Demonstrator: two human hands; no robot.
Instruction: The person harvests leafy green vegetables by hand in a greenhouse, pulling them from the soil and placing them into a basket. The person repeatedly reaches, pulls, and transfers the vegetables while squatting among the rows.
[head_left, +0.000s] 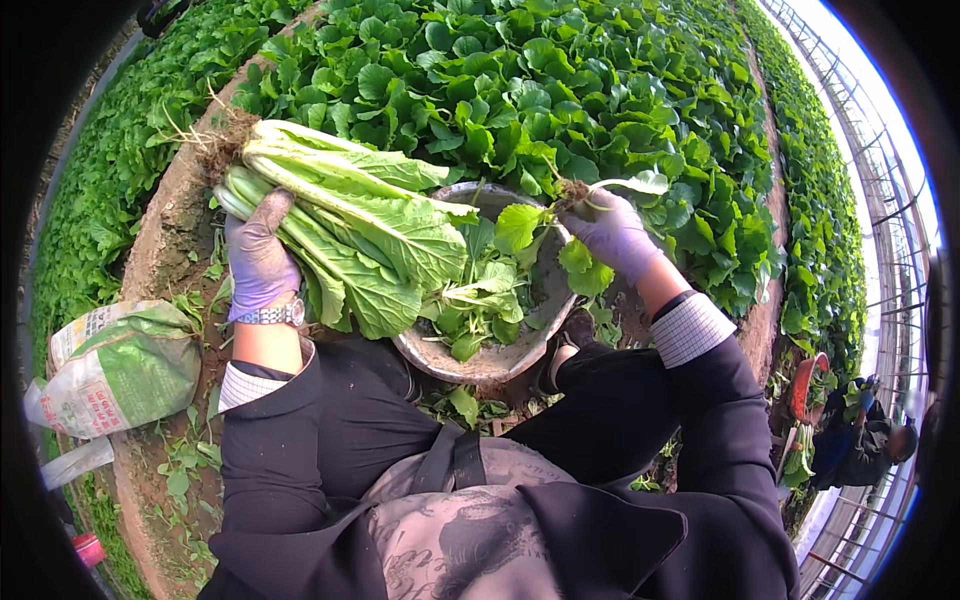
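Note:
My left hand (262, 251), in a soiled purple glove, is closed around a bundle of long leafy greens (360, 217). Their soil-caked roots stick out at the upper left, and the leaves hang partly over a round basin (510, 367). My right hand (611, 229), gloved the same way, grips small leafy plants (574, 196) by the roots beyond the basin's right rim. Loose leaves (487, 300) lie inside the basin, which stands on the soil between my feet.
Dense leafy crop (525, 90) fills the bed ahead. A green and white woven sack (124, 367) sits at the left. At the far right a person (862, 439) crouches near a red container (808, 386). A greenhouse frame (885, 165) curves behind.

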